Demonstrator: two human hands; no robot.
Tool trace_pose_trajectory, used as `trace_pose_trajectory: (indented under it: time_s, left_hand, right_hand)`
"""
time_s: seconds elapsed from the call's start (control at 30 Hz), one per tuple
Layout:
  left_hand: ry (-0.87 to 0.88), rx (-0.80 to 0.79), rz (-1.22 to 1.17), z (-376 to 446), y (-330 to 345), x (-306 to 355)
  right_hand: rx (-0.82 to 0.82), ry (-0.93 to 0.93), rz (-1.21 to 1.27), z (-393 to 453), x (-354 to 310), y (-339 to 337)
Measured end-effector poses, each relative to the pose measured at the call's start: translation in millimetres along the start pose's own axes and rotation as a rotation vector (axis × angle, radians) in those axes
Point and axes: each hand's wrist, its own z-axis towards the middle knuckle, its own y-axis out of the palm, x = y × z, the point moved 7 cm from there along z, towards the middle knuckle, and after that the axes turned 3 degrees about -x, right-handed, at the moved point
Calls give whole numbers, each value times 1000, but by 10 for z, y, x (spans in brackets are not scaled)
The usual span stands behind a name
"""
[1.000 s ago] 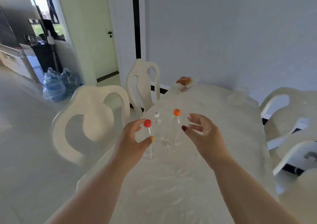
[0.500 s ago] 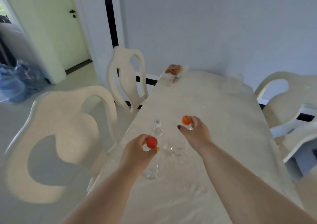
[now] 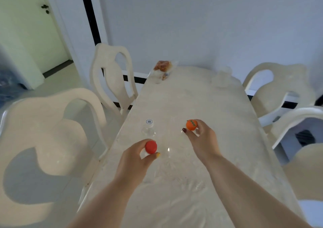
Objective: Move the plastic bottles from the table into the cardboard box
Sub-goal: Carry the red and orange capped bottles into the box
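Note:
Three clear plastic bottles stand upright on the long white table (image 3: 201,105). My left hand (image 3: 134,159) grips the neck of the red-capped bottle (image 3: 151,147) near the table's left edge. My right hand (image 3: 202,138) grips the neck of the orange-capped bottle (image 3: 191,125), a little farther away and to the right. A white-capped bottle (image 3: 149,128) stands free just beyond my left hand. The clear bottle bodies are mostly hidden under my hands. No cardboard box is in view.
White chairs stand along the table: two on the left (image 3: 52,131) (image 3: 111,74) and two on the right (image 3: 279,91) (image 3: 300,123). A clear bag of baked goods (image 3: 162,69) and a clear container (image 3: 222,75) sit at the table's far end. A door (image 3: 31,27) is at the back left.
Both hands went from open beside the bottles to closed on the red-capped and orange-capped bottle necks. The camera has tilted down and come closer to the table.

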Motion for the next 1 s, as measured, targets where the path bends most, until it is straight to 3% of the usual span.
trace_pose_trajectory:
  time_s: [0.17,0.3,0.63,1.0]
  left_hand:
    - [174,-92,-161,-90,185,498]
    - [335,-166,-281,-268,411,1166]
    - [749,-410,-514,-1677,1496,3315]
    - [769,-614,-678,-3682,3305,4902]
  right_hand:
    - [88,-69,-14,-483,-233,-720]
    - [192,-133,-160,-965,-431,-1416]
    - [606,-160,-328,-2882,-573,-3669]
    - [781,-30,-386,-5039,146,-6154]
